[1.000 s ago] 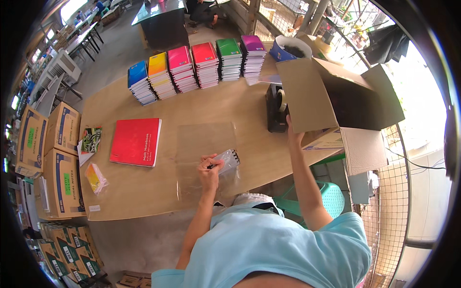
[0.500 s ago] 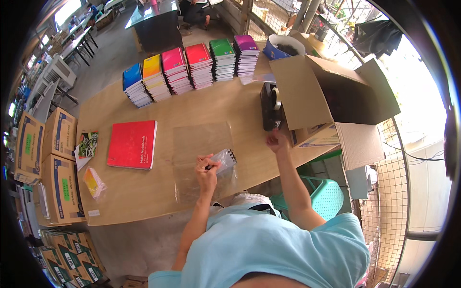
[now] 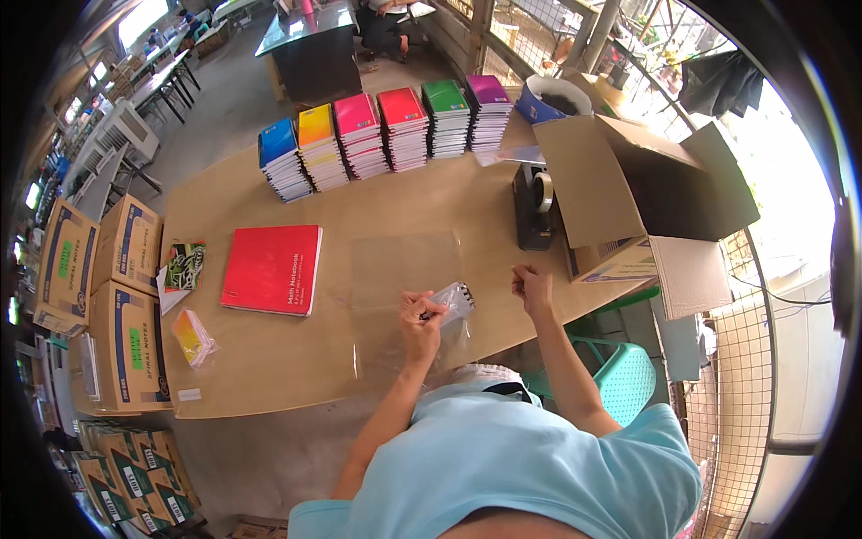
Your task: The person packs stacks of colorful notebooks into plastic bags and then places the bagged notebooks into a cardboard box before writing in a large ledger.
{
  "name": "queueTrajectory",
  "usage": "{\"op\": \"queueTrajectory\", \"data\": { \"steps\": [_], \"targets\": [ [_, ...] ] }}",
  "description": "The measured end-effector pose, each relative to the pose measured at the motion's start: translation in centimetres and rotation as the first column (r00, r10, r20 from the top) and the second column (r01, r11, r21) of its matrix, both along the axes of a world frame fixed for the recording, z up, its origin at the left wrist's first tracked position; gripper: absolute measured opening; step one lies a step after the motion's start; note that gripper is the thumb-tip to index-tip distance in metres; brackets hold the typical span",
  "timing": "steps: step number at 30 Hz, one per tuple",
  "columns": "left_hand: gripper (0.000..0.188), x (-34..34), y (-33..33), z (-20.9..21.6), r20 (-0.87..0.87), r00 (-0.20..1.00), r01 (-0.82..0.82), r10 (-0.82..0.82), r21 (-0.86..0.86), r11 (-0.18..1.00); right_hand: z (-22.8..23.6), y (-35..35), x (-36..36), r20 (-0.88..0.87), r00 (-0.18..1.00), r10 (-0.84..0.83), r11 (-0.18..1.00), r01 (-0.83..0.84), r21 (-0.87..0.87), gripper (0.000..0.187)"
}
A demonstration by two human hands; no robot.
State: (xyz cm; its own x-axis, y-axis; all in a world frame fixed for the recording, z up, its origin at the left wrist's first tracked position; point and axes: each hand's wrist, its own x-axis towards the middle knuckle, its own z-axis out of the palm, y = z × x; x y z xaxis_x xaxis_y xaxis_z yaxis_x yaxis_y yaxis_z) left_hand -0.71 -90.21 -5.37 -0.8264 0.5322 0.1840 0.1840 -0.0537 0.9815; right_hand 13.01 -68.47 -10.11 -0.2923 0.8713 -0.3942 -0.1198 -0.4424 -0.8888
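Observation:
My left hand is closed on a small spiral notebook wrapped in clear plastic, its black coil showing at the right end. Beneath it a clear plastic sheet lies flat on the table. My right hand is pinched shut just in front of a black tape dispenser with a roll of tape; whatever is between those fingertips is too small to make out. A large red notebook rests to the left of the plastic sheet.
Several notebook stacks in different colours line the table's far side. An open cardboard box stands at the right, a green plastic stool below it. A small plastic-wrapped pack lies at left, beside closed cartons.
My right hand has come away from the front of the tape dispenser, back toward me, fingers pinched. My left hand keeps hold of the wrapped notebook. The whole view has shifted slightly.

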Motion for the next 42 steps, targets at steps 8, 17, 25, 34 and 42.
{"op": "queueTrajectory", "data": {
  "steps": [8, 17, 25, 34, 42],
  "targets": [
    [0.014, 0.7, 0.2, 0.0, 0.097, 0.995, 0.003, -0.013, 0.104, 0.995, 12.9, -11.8, -3.9, 0.565, 0.741, 0.362, 0.815, -0.546, 0.193, 0.031],
    [0.058, -0.7, 0.2, -0.3, 0.237, 0.970, 0.030, -0.050, 0.087, 0.996, 9.2, -13.3, -3.1, 0.572, 0.777, 0.263, 0.874, -0.443, 0.201, 0.038],
    [0.067, -2.0, -2.3, 6.0, -0.515, 0.694, 0.346, -0.503, -0.374, 0.860, 9.2, -12.6, -2.8, 0.522, 0.790, 0.322, 0.871, -0.463, 0.165, 0.036],
    [0.050, -2.5, -2.1, 4.1, -0.433, 0.771, 0.289, -0.467, -0.416, 0.862, 7.5, -12.5, -0.6, -0.106, 0.878, 0.466, 0.839, -0.477, -0.264, 0.028],
    [0.060, -3.3, -1.6, 4.0, -0.400, 0.742, 0.355, -0.537, -0.445, 0.822, 1.6, -11.3, -1.6, 0.464, 0.795, 0.390, 0.657, -0.593, 0.465, 0.028]
  ]
}}
